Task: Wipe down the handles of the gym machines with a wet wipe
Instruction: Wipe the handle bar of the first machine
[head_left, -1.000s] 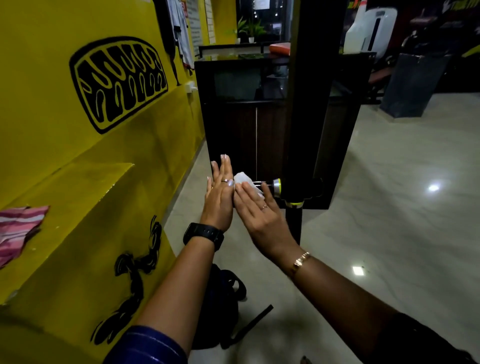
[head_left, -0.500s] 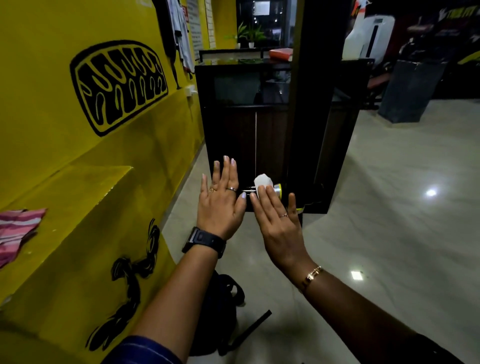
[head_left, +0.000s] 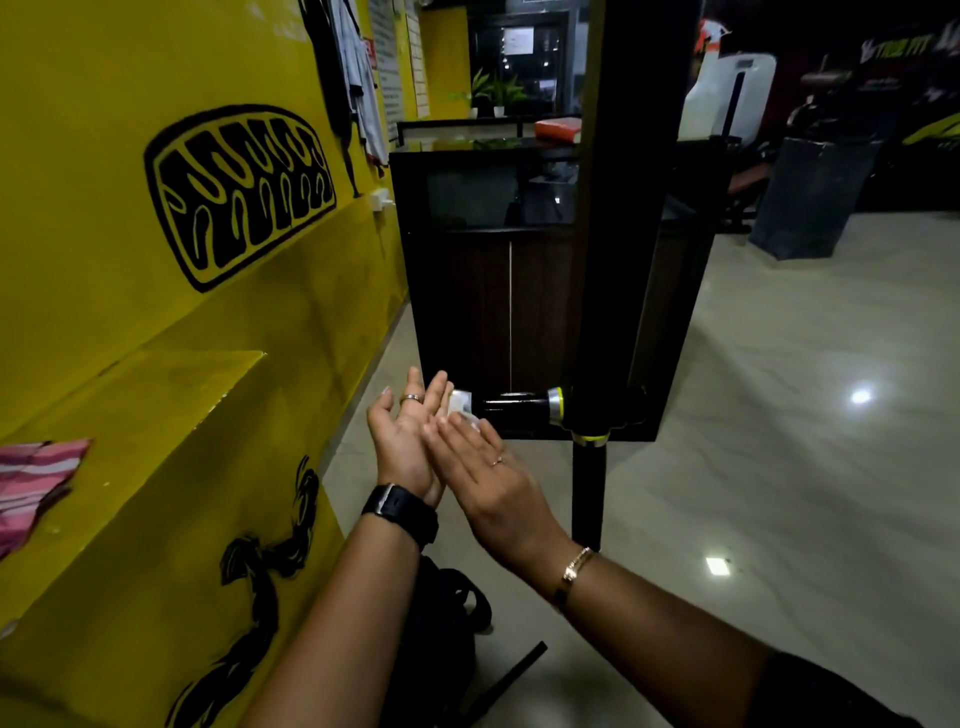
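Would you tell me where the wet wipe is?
Head view, centre: the wet wipe sits at the handle end, between the left hand and right hand.

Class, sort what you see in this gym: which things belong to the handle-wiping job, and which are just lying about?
In the job:
white wet wipe
black machine handle with silver collar

Lying about:
pink striped cloth
black bag
flat orange object

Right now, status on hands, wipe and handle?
Both open, fingers straight: left hand, right hand. Between their fingertips, wet wipe at free end of handle. Nothing blocking the handle.
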